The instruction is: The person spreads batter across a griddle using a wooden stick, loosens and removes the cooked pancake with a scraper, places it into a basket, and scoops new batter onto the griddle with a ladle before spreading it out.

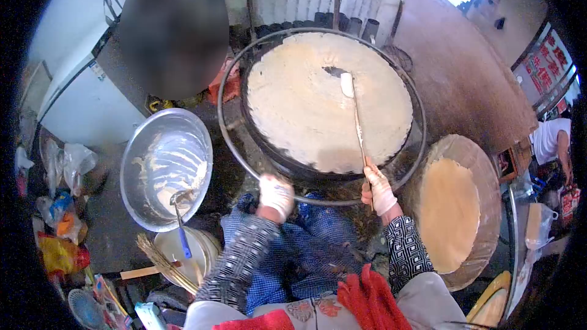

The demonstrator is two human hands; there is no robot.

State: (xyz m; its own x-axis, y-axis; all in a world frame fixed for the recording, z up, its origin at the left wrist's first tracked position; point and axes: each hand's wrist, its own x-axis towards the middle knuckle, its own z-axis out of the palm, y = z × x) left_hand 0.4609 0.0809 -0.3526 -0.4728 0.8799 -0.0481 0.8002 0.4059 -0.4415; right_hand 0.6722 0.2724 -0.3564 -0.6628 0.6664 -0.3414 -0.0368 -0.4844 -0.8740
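Observation:
A wide round griddle [293, 116] is covered by a thin, pale layer of batter, with a dark bare patch near its middle. My right hand [380, 190], in a thin whitish glove, is closed around the long wooden handle of a batter spreader [358, 125]. The spreader's white-coated head rests on the batter just right of the dark patch. A metal ring [224, 125] runs around the griddle. My left hand [276, 194], also gloved and slightly blurred, is closed on the ring's near left side; its fingertips are partly hidden.
At left, a metal basin [131, 153] holds batter remnants and a blue-handled ladle [183, 238], above a white bucket [214, 247]. A straw brush [156, 260] lies beside it. A round flatbread [449, 214] lies in a shallow basket [492, 232] at right. Another person [553, 140] is far right.

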